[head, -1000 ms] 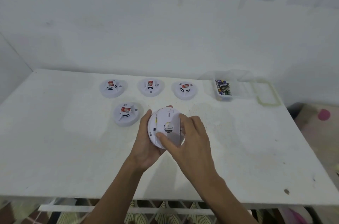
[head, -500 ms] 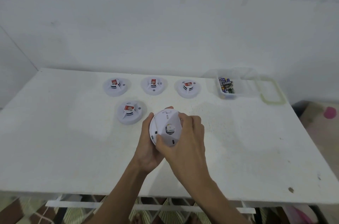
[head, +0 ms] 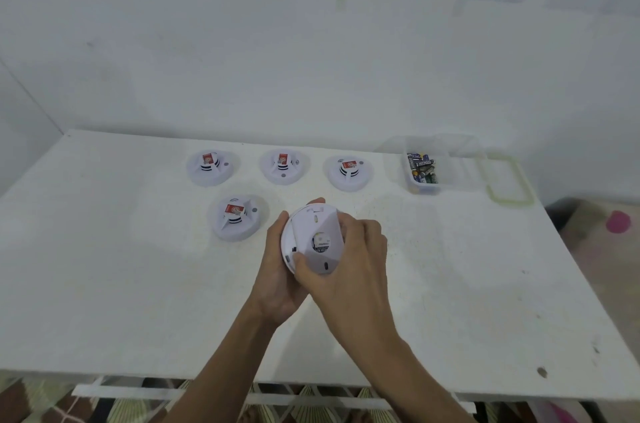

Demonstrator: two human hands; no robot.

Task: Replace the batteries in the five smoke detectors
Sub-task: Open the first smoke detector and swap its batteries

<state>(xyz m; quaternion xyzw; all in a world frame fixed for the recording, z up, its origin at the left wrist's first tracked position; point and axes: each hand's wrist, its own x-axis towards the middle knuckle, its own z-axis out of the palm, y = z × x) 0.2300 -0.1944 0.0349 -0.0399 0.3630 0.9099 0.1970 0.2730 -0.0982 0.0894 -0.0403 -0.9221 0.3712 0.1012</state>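
Looking light, rigid and smooth-shelled, the smoke detector [head: 304, 249] is best taken by its rim; it is held back-up over the middle of the surface [head: 104, 284]; left hand [head: 277, 273] cups its rim, right hand [head: 353, 266] clasps the back plate [head: 320, 225], wrapped further round than a second ago.

Five detectors and a battery tub are sitting on the table [head: 104, 284].
The far-left detector [head: 212, 167], far-middle detector [head: 284, 166] and far-right detector [head: 349, 172] are lying in a far row. The fourth detector [head: 237, 217] is sitting nearer, just left of the held detector [head: 313, 239], which is sitting between the left hand [head: 277, 280] and right hand [head: 349, 270]. The tub [head: 446, 173], with batteries [head: 423, 169] in it, is standing far right, with its lid [head: 489, 187] lying beside it on the right.
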